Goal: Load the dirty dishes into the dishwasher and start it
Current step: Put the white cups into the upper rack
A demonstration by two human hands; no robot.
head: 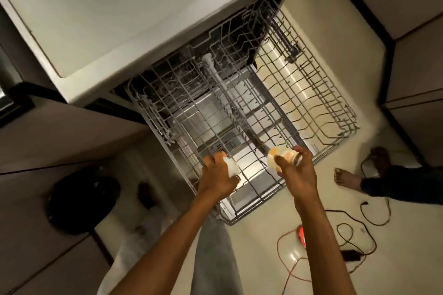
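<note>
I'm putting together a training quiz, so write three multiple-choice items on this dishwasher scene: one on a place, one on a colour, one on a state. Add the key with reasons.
1. Where is the left hand?
A. over the near edge of the rack
B. on the counter
C. on the floor

2. What colour is the cup it holds?
A. blue
B. white
C. black

3. What is the right hand doing?
A. hanging idle
B. pressing a button
C. gripping an orange-stained glass

Key: 1 A, the hand sits above the rack's front wires; 2 B, the cup shows white between the fingers; 3 C, the fingers curl round the glass.
</note>
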